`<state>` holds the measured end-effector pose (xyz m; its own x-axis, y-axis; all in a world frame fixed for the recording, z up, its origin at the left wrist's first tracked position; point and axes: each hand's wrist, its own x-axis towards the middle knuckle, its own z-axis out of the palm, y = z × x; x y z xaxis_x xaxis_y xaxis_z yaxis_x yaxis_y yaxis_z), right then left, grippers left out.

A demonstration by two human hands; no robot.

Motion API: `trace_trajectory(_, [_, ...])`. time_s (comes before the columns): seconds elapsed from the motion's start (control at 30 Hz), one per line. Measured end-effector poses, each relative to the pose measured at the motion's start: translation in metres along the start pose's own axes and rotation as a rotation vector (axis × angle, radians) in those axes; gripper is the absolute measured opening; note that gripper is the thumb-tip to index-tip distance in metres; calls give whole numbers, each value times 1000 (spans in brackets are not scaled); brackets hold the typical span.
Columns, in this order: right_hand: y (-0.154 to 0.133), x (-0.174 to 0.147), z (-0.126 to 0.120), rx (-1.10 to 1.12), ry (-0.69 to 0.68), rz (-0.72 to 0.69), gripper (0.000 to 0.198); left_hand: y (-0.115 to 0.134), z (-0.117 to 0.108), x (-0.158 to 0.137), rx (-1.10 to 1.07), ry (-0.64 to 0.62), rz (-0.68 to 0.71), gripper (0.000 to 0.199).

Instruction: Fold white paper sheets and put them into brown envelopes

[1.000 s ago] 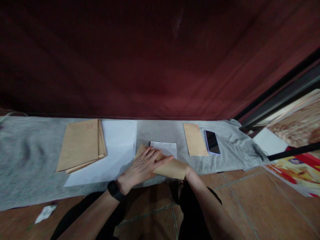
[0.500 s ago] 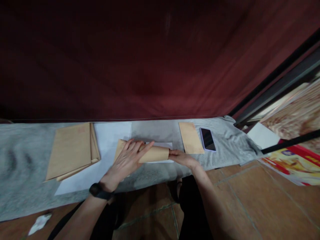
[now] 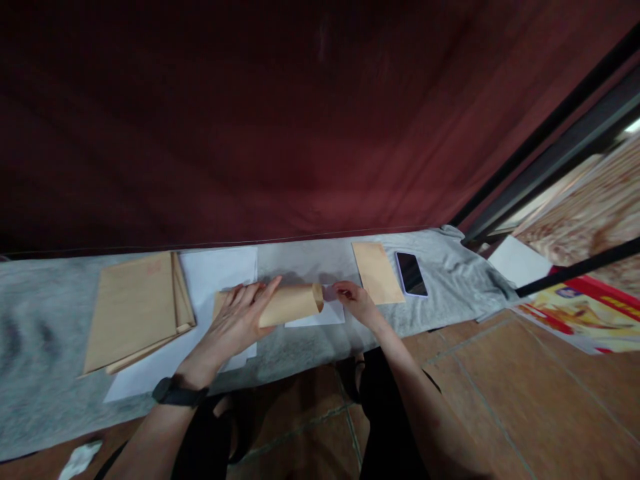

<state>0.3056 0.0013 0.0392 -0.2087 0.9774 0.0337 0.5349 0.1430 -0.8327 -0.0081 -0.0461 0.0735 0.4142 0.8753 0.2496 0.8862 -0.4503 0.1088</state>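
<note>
A brown paper envelope (image 3: pixel 293 304) lies across the middle of the grey cloth, its right end gaping and curled. My left hand (image 3: pixel 240 317), a dark band on its wrist, rests on the envelope's left part with fingers stretched and thumb apart. Just off the gaping end is my right hand (image 3: pixel 357 300), its fingers drawn together. Whether anything is between those fingertips is too small to tell. Beneath the envelope, partly covered, a white paper (image 3: pixel 320 319) shows, its top right corner close under the right fingers.
Brown envelopes (image 3: pixel 133 310) lie stacked at left, over large white sheets (image 3: pixel 220 263). To the right are a flat tan envelope (image 3: pixel 379 272) and a phone (image 3: pixel 411 274). A dark red curtain (image 3: pixel 300 133) hangs behind the grey cloth (image 3: pixel 45 333). A colourful box (image 3: pixel 590 310) is at far right.
My right hand has come out of the envelope's right end and now stands slightly apart from it. My left hand and the envelope have shifted a little left.
</note>
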Motion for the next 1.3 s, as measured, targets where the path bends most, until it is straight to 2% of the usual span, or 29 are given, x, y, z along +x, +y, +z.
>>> trace_trajectory(0.07, [5, 1, 1, -142, 116, 63, 16, -6, -1, -2, 17, 9, -38, 99])
trace_trajectory(0.23, [-1, -11, 18, -592, 180, 121, 44, -20, 1, -8, 104, 6, -103, 101])
trace_trajectory(0.4, [-18, -15, 34, -720, 168, 227, 46, -26, 5, -13, 135, -13, -150, 104])
trace_trajectory(0.57, [-19, -12, 31, -610, 141, 271, 39, -29, 5, -14, 100, -22, -159, 103])
trace_trajectory(0.7, [-11, -9, 30, -508, 147, 239, 30, -32, 6, -15, 84, -25, -154, 101])
trace_trajectory(0.87, [0, 2, 23, -158, 266, 132, 13, -34, 9, -15, 82, -38, -168, 102])
trace_trajectory(1.03, [4, 12, -8, -20, 398, 83, 2, -35, 9, -16, 52, -41, -190, 100])
trace_trajectory(1.1, [3, 15, -17, 151, 458, 13, 10, -36, 9, -16, 33, -40, -195, 100])
trace_trajectory(1.17, [3, 15, -20, 313, 456, -26, 17, -36, 8, -16, 17, -36, -195, 100])
trace_trajectory(1.3, [1, 15, -10, 392, 412, -15, 24, -36, 8, -15, 4, -29, -204, 100])
